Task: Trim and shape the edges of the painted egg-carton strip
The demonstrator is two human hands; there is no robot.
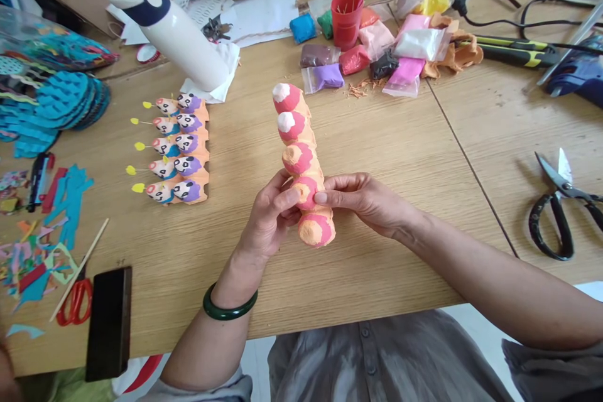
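Observation:
An orange egg-carton strip [308, 166] with a row of several bumps is held up over the table. Pink clay rings the bumps, and the two farthest ones have white clay on top. My left hand [273, 210] grips the strip from the left near its lower end, thumb on the second bump from the bottom. My right hand [358, 198] pinches its right edge at the same height, thumb in front. To the left sits a finished-looking carton piece [191, 151] with painted faces, purple and blue clay and yellow tips.
A white bottle [183, 44], clay packets [353, 59] and a red cup [347, 20] stand at the back. Black scissors [558, 207] lie right. Phone [109, 320], red scissors [75, 301], a stick and paper scraps are at left.

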